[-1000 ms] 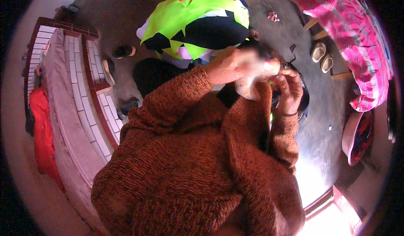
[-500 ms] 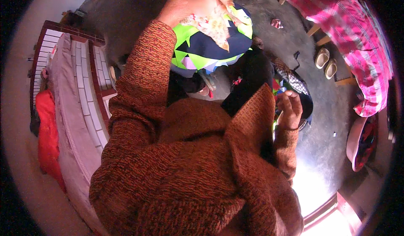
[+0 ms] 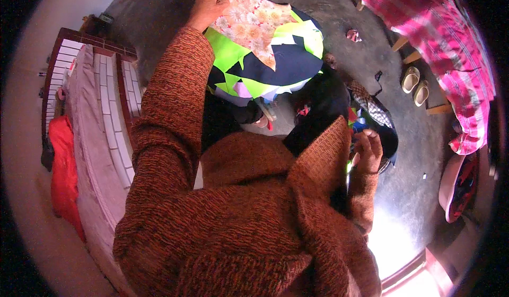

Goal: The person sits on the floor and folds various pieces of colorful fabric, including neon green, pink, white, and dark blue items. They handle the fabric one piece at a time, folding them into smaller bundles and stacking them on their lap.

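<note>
A floral cloth piece (image 3: 255, 22), peach with pointed corners, lies over the upper left of a round black and lime-green fabric item (image 3: 297, 57) with zigzag edges. My left hand (image 3: 205, 11) is closed on the floral cloth's left edge at the far side; its thumb and fingertips are partly hidden. Low on the right, apart from the round item, my right hand (image 3: 368, 151) is raised with its fingers curled. Whatever it may hold is too small to make out. Beside it is a dark container (image 3: 391, 140) with colourful scraps and a checked cloth (image 3: 375, 109).
A pink plaid cloth (image 3: 435, 37) drapes over wooden-legged furniture at the right. Pale shoes (image 3: 415, 85) stand on the grey floor below it, and a pink basin (image 3: 449, 185) is farther down. At the left are a white-tiled ledge (image 3: 108, 111) and a red cloth (image 3: 64, 175).
My left hand has moved left, off the cloth's middle to its edge. The floral cloth now lies flatter and wider over the round item. My right hand has shifted slightly down.
</note>
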Available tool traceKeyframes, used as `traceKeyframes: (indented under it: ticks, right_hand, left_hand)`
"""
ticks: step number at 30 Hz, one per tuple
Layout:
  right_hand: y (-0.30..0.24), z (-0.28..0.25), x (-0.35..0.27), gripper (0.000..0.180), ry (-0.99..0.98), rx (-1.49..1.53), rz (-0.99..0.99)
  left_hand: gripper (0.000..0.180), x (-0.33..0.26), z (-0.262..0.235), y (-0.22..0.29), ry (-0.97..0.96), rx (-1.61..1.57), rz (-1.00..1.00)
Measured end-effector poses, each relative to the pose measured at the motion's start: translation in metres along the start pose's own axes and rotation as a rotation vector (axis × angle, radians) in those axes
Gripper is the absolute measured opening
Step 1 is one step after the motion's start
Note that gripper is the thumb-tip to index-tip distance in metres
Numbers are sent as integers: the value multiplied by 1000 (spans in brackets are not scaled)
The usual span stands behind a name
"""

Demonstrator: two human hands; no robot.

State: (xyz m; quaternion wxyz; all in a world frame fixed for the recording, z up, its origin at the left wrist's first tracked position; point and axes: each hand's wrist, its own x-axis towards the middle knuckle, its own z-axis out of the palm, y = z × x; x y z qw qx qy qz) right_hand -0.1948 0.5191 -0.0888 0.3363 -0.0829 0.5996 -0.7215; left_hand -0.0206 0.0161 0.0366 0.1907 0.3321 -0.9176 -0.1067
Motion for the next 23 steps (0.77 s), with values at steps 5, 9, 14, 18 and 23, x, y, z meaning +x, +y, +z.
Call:
traceKeyframes:
  ticks: [5,9,14,18,23]
  right_hand:
    - [19,-13,3,11,51,1,53]
    - [55,-44,13,15,77,-22,197]
    - [109,-82,23,19,24,-77,212]
    - [135,-92,19,23,-1,-130,351]
    - [187,-111,14,24,-54,-209,243]
  left_hand:
    - [40,-6,21,25,273,348,18]
    - [44,-12,52,43,141,252,199]
    - [36,-35,80,78,-63,189,366]
    - [42,-28,93,54,-19,177,365]
    - [44,-28,100,58,-35,107,347]
